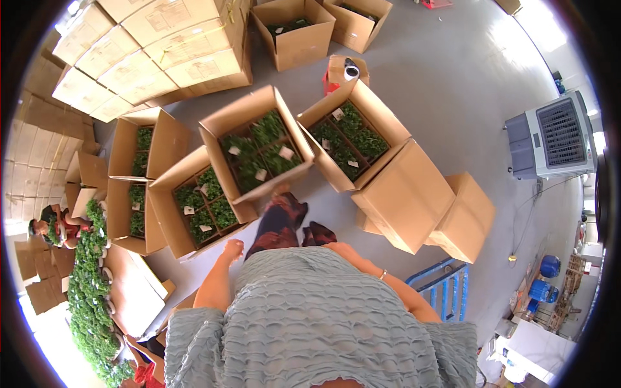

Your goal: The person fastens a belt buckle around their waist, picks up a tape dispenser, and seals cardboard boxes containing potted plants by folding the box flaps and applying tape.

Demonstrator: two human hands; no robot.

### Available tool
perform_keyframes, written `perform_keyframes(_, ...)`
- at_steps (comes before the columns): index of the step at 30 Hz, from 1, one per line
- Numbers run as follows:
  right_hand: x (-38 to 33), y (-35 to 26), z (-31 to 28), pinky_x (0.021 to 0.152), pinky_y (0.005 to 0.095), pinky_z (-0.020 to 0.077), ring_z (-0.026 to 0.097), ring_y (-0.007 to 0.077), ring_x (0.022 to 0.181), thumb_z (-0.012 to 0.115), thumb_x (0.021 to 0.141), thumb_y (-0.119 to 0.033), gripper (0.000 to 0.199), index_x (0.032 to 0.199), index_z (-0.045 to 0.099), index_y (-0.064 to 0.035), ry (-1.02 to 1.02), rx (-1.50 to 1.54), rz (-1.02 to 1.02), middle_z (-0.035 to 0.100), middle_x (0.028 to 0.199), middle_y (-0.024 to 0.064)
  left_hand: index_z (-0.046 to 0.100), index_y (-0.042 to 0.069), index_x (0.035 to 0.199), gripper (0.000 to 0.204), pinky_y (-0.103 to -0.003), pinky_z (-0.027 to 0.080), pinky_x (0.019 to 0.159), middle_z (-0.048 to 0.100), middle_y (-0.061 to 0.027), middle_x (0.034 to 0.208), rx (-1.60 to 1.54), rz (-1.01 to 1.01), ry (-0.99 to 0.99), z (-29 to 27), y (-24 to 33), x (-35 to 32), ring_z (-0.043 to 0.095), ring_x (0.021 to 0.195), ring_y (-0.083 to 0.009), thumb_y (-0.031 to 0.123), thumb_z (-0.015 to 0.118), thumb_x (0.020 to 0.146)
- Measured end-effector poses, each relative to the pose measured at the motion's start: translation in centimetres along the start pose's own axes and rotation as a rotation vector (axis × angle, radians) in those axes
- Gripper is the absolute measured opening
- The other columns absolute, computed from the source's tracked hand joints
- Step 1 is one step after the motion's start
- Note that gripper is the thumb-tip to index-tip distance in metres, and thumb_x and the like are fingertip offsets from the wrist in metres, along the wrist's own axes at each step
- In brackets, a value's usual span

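**A:** What does the floor look like?

**B:** It's a smooth grey concrete floor [446,77], sunlit toward its far right corner. Open brown cardboard boxes filled with small green potted plants and white tags stand across it: the middle open box [255,145] lies just ahead of the person's feet, a second open box [194,204] touches it on the left, and a third open box [352,136] sits to its right.

**A:** And around those?

**B:** Two closed brown cartons [420,204] sit just right of the third box. A stack of sealed, labelled cartons [149,52] fills the floor's far left corner. A grey box-shaped air cooler [553,136] stands at the right edge, a blue metal trolley frame [446,288] near the person's right side, and a long row of loose green plants [90,304] runs along the left edge, where another person [55,226] crouches.

**A:** The hands?

**B:** The left hand [231,248] hangs beside the hip with fingers curled loosely inward, holding nothing, nearest the second open box's near corner. The right hand is hidden against the grey knitted top [310,310]; only the wrist with a thin bracelet [383,274] shows, so I cannot tell its state.
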State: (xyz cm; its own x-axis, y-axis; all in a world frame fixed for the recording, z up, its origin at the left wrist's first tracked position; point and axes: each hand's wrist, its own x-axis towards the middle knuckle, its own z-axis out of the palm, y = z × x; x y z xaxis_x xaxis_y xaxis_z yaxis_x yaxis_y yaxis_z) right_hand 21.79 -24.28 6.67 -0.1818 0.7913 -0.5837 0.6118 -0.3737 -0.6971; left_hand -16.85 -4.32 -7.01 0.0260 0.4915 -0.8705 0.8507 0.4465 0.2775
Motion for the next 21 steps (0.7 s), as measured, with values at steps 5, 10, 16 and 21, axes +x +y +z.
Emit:
perform_keyframes(5,3.0,1.0,-2.1,0.088,0.0446,0.0507,0.064,0.0387,0.105,0.057,0.093,-0.031,0.038,0.124,0.064,-0.0124,0.090,0.166,-0.027,0.069,0.114,0.0155,0.073,0.009,0.087,0.030,-0.042,0.056,0.072,0.073,-0.0135,0.084,0.048,0.301,0.155,0.2,4.0,5.3,0.071,0.077,-0.0274,0.024,0.047,0.090)
perform_keyframes(10,7.6,1.0,-5.7,0.088,0.0436,0.0509,0.064,0.0390,0.106,0.057,0.092,-0.035,0.038,0.123,0.065,-0.0141,0.022,0.021,0.100,0.069,0.116,0.0169,0.074,0.008,0.106,0.028,-0.038,0.057,0.075,0.074,-0.0133,0.088,-0.032,0.453,0.099,-2.7,17.7,3.6,0.072,0.078,-0.0238,0.022,0.057,0.088)
perform_keyframes(16,15.5,0.8,-8.4,0.088,0.0480,0.0501,0.063,0.0401,0.108,0.054,0.092,-0.038,0.037,0.121,0.064,-0.0168,0.006,-0.012,0.072,0.069,0.111,0.0164,0.076,0.012,0.099,0.027,-0.042,0.057,0.079,0.074,-0.0108,0.099,0.122,0.391,0.073,-8.7,15.2,14.6,0.071,0.091,-0.0318,0.023,0.056,0.084)
perform_keyframes(21,21.3,-6.5,-15.8,0.086,0.0477,0.0520,0.065,0.0344,0.106,0.056,0.090,-0.036,0.035,0.118,0.067,-0.0186,-0.044,-0.144,0.013,0.070,0.110,0.0130,0.074,0.010,0.098,0.022,-0.037,0.056,0.065,0.072,-0.0079,0.083,-0.062,0.622,0.132,-14.7,13.4,18.3,0.070,0.073,-0.0226,0.012,0.057,0.085)
